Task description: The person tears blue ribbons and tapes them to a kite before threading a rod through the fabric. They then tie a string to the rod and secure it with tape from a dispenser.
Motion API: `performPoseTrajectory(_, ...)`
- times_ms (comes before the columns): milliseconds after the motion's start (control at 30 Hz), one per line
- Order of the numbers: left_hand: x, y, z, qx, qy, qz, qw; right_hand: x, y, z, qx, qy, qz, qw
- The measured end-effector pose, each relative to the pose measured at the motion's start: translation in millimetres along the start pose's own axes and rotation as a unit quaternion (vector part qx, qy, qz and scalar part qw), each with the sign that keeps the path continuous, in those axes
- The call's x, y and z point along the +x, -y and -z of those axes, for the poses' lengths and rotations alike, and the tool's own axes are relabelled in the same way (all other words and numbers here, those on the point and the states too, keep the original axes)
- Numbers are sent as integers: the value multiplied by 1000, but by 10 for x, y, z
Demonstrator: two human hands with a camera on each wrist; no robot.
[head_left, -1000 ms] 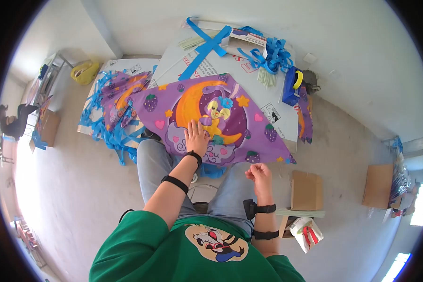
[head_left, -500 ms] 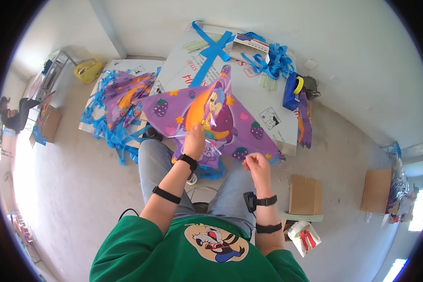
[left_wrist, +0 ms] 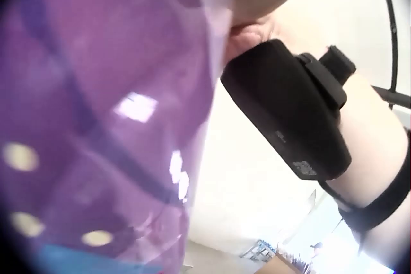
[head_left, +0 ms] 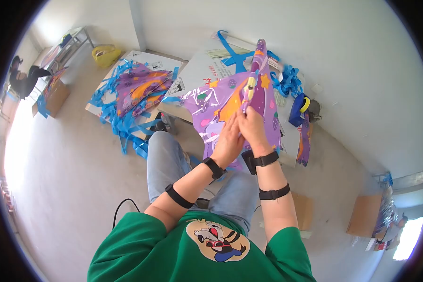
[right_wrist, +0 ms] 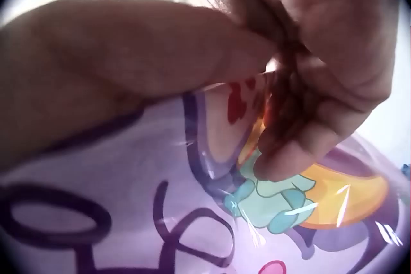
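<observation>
A yellow plastic bag (head_left: pixel 106 55) sits on the grey floor (head_left: pixel 75 174). In the head view, a brown cardboard box (head_left: pixel 58 97) stands left of and below the bag, a metal-framed table (head_left: pixel 76 43) left of and above it, and a blue dispenser with a yellow roll (head_left: pixel 297 110) well apart to its right.

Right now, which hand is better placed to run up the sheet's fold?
Likely the right hand: its fingers curl at the raised fold of the purple sheet, while the left hand lies nearer the body, fingers extended.
</observation>
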State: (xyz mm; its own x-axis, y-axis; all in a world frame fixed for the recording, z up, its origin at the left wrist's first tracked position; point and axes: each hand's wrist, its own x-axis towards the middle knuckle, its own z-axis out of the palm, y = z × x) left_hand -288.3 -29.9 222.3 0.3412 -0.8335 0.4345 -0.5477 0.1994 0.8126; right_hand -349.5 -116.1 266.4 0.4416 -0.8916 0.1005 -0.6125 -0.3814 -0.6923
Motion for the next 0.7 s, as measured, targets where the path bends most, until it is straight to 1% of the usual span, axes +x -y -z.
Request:
performPoseTrajectory(67,-41,-64,124,1,-6,17,1000,-1,-68,78,-11,-36,6,999)
performPoseTrajectory(100,-41,-76,172,2,-5,33,999,8,-134,136,-14,-32,10,999)
performPoseTrajectory(133,-36,75,201,-2,-39,38,999,-5,-201,186,6,-42,21,999)
performPoseTrajectory(200,38,441,312,-40,-68,137,987,-43,-346,234,24,-51,34,998)
performPoseTrajectory(233,93,708,362,-14,-88,150,985,-65,-421,244,33,-47,16,998)
performPoseTrajectory(267,80,1096,396,-1,-116,140,983,-141,-452,235,41,-45,-2,998)
performPoseTrajectory(300,158,1309,477,8,-112,168,979,-181,-456,247,41,-44,-2,998)
performPoseTrajectory(333,234,1500,558,17,-109,196,974,-235,-442,267,66,-40,-12,997)
performPoseTrajectory(367,304,1724,622,52,-106,184,976,-286,-415,293,90,-35,-23,995)
performPoseTrajectory(400,367,1935,667,88,-102,170,976,-353,-369,296,84,-47,-19,995)
performPoseTrajectory(433,418,2079,697,88,-102,172,976,-412,-378,288,84,-45,-20,995)
performPoseTrajectory(500,508,2348,714,104,14,221,970,-533,-410,277,76,-33,-31,996)
performPoseTrajectory(533,580,2495,703,104,93,236,962,-576,-343,293,88,-28,-43,995)
performPoseTrajectory(567,622,2619,651,104,94,236,962,-598,-300,293,87,-29,-44,995)
performPoseTrajectory(633,717,2794,547,149,226,286,919,-619,-266,297,126,-37,-7,991)
performPoseTrajectory(667,668,3336,380,207,278,187,919,-639,-358,259,91,-57,32,994)
performPoseTrajectory(700,729,3329,347,204,281,187,919,-652,-361,271,89,-57,29,994)
